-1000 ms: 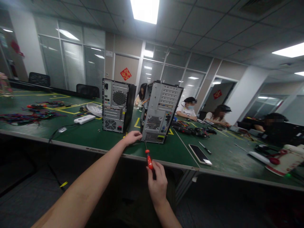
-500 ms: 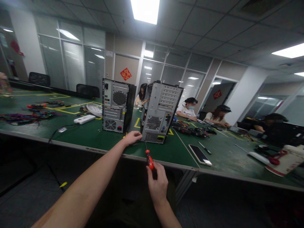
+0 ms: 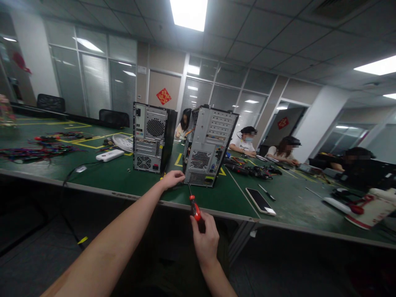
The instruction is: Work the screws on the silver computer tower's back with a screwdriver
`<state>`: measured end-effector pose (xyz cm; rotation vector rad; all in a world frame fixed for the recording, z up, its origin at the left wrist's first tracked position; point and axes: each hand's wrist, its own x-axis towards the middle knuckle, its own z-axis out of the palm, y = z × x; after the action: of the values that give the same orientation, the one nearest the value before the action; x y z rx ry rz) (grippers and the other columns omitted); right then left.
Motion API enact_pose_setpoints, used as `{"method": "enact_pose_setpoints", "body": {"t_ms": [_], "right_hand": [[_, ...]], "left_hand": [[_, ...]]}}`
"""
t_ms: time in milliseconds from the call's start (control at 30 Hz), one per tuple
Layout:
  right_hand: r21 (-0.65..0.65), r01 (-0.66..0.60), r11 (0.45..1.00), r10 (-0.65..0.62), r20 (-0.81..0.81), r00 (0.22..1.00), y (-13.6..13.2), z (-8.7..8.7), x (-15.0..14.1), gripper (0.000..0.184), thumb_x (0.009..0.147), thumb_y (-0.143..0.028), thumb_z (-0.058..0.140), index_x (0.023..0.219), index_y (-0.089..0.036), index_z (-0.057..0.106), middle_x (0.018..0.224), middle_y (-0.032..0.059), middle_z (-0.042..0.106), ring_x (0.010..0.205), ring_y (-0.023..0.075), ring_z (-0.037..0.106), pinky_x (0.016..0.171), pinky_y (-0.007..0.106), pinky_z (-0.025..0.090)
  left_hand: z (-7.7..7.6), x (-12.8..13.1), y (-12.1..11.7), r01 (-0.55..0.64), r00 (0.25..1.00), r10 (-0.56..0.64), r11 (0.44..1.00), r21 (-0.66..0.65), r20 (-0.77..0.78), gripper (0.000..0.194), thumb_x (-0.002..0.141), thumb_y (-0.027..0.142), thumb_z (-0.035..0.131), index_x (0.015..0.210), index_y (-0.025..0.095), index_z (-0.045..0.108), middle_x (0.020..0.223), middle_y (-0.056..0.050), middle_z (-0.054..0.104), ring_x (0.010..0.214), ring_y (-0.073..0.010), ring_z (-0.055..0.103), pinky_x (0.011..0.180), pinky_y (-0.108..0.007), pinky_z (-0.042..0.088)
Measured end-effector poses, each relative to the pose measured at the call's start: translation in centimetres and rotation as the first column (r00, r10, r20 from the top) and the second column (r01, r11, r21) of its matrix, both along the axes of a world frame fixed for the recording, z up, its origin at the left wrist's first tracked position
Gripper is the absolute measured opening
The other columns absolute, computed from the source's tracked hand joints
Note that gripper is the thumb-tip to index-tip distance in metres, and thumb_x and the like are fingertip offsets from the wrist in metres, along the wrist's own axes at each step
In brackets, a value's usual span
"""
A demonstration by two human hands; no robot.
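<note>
A grey computer case (image 3: pixel 202 144) stands upright on the green table with its back panel facing me. At its lower left corner is my left hand (image 3: pixel 173 179), fingers drawn together; whatever they pinch is too small or hidden. My right hand (image 3: pixel 206 237), below the table's front edge, grips the handle end of a red and black screwdriver (image 3: pixel 194 207) between thumb and fingers. The shaft points up, its tip at the case's bottom left edge. A second computer case (image 3: pixel 148 138) stands upright to the left, with a small yellow thing partly hidden behind my left hand.
Left on the table (image 3: pixel 105 181) lie a white power strip (image 3: pixel 109 155), a white basket (image 3: pixel 123 141) and bundled wires (image 3: pixel 34 152). To the right are a phone (image 3: pixel 260 201), a pen (image 3: pixel 266 192), dark cables (image 3: pixel 252 170) and a white bag (image 3: pixel 369 208). Several people sit across the table.
The screwdriver's handle has turned slightly in my right hand, showing more black. Both hands and the computer cases stay in place.
</note>
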<state>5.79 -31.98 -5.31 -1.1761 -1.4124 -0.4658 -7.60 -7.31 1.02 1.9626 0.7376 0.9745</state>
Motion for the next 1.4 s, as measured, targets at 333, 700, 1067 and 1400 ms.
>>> {"method": "enact_pose_setpoints", "body": {"t_ms": [333,700,1067,1400], "right_hand": [[0.005,0.042,0.999,-0.042,0.039,0.998,0.03,-0.36,0.03,0.029,0.101,-0.016,0.058,0.128,-0.020,0.069,0.119,0.0132,0.070,0.110,0.0231,0.071,0.094,0.039,0.062],[-0.004,0.015,1.000,-0.015,0.049,0.999,0.10,-0.49,0.17,0.029,0.101,-0.016,0.058,0.127,-0.021,0.069,0.119,0.0122,0.070,0.109,0.0218,0.071,0.093,0.036,0.062],[-0.022,0.000,1.000,0.000,-0.002,1.000,-0.05,0.07,0.07,0.017,0.097,-0.026,0.068,0.113,-0.019,0.071,0.102,0.0089,0.072,0.095,0.0215,0.073,0.085,0.035,0.063],[-0.022,0.024,0.999,-0.024,0.027,0.999,0.03,-0.22,0.00,0.026,0.100,-0.019,0.062,0.124,-0.020,0.070,0.116,0.0123,0.070,0.106,0.0226,0.072,0.092,0.038,0.062]], "left_hand": [[0.08,-0.01,0.00,0.001,1.000,-0.001,1.000,0.000,0.013,0.030,0.080,0.047,0.069,0.081,0.016,0.071,0.079,-0.005,0.073,0.079,-0.0197,0.066,0.082,-0.033,0.052],[-0.10,0.10,0.19,0.002,1.000,-0.002,1.000,-0.005,0.003,0.029,0.079,0.046,0.067,0.080,0.017,0.069,0.078,-0.005,0.072,0.078,-0.0192,0.066,0.082,-0.033,0.051],[-0.25,0.02,0.34,0.008,1.000,-0.008,1.000,-0.006,0.008,0.030,0.080,0.046,0.068,0.083,0.016,0.071,0.080,-0.004,0.074,0.079,-0.0194,0.067,0.083,-0.033,0.052],[-0.04,0.09,0.12,0.014,1.000,-0.014,1.000,-0.018,0.027,0.030,0.078,0.046,0.070,0.080,0.016,0.069,0.077,-0.004,0.072,0.077,-0.0187,0.066,0.081,-0.032,0.052]]}}
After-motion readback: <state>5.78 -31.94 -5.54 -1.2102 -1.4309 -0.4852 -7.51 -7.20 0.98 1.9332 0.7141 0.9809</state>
